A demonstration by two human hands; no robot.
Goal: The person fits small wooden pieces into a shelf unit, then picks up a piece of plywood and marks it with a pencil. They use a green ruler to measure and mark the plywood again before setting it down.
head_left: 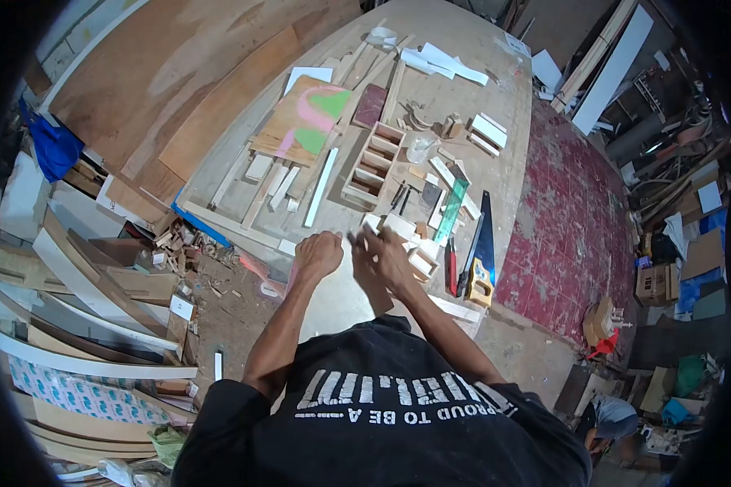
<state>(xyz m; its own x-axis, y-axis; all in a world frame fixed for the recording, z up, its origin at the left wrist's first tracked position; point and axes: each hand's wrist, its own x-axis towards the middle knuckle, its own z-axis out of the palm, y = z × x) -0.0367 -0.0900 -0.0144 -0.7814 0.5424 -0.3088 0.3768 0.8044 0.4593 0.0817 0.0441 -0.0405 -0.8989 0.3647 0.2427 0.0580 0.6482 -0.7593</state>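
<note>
My left hand (pixel 320 253) is closed in a loose fist over the near edge of the workbench, above a pale board (pixel 337 296); what it holds, if anything, is hidden. Just to the right, my right hand (pixel 387 258) has its fingers bent and partly apart, next to small white blocks (pixel 400 227); its fingertips are blurred and their contact is unclear. A small open wooden box (pixel 423 264) lies right of that hand. Beyond both hands stands a wooden box with several compartments (pixel 374 165), with a white strip (pixel 322 187) to its left.
A handsaw (pixel 482 280), a red-handled tool (pixel 452 268) and a green ruler (pixel 452 211) lie at the right. A painted board (pixel 304 122) is at the back left. Curved boards (pixel 97 280) are stacked left of the bench. Another person (pixel 612 418) crouches at the lower right.
</note>
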